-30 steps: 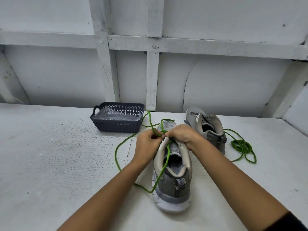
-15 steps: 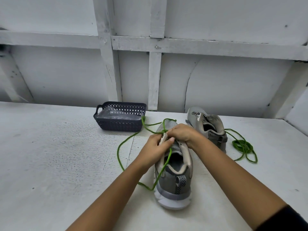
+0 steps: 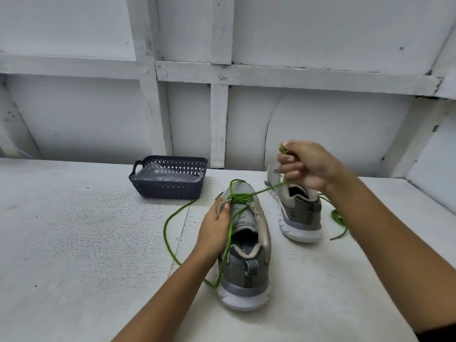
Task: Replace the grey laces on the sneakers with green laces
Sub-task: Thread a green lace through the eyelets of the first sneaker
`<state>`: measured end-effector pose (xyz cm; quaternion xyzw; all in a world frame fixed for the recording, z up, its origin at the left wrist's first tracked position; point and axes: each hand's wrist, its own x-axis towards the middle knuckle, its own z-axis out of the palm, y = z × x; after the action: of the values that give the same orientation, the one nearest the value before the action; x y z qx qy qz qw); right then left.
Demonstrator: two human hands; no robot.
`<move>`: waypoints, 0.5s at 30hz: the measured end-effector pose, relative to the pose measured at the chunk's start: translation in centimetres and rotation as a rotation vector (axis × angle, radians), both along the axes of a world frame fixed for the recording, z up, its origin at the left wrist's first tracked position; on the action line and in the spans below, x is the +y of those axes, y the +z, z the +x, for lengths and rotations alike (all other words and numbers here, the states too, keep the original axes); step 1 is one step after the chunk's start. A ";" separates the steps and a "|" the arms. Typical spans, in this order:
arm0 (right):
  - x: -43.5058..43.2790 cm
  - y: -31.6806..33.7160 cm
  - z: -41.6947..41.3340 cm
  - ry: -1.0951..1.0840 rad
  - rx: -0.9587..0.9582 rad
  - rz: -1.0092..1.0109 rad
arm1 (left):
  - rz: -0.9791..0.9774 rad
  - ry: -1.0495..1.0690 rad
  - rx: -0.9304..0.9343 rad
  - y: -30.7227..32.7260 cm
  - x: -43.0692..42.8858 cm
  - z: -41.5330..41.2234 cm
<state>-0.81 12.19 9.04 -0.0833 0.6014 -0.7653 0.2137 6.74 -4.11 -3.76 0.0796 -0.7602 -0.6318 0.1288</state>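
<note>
While the left hand (image 3: 217,225) grips the near sneaker (image 3: 249,267) by its eyelets, the right hand (image 3: 306,166), fisted round the green lace (image 3: 265,190), holds it taut. Overpulling could leave uneven ends.

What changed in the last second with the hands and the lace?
The right hand rose up and to the right from the near sneaker, gripping the green lace and drawing it taut through the front eyelets. The left hand shifted to grip the sneaker's left edge. The far sneaker, basket and spare lace stayed put.
</note>
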 end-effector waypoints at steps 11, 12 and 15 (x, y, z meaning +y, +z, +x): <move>-6.5 -5.1 -1.2 0.329 0.728 1.484 | 0.043 -0.034 0.012 0.8 0.5 0.1; -6.7 -5.3 -1.2 0.303 0.742 1.473 | 0.039 -0.033 0.006 0.7 0.5 0.1; -6.2 -5.8 -1.0 0.208 0.740 1.220 | 0.026 -0.028 0.007 0.7 0.3 0.2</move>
<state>-1.86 5.97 3.25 -0.2597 0.9437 -0.1902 0.0761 6.95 -3.77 -3.11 0.0682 -0.7524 -0.6437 0.1216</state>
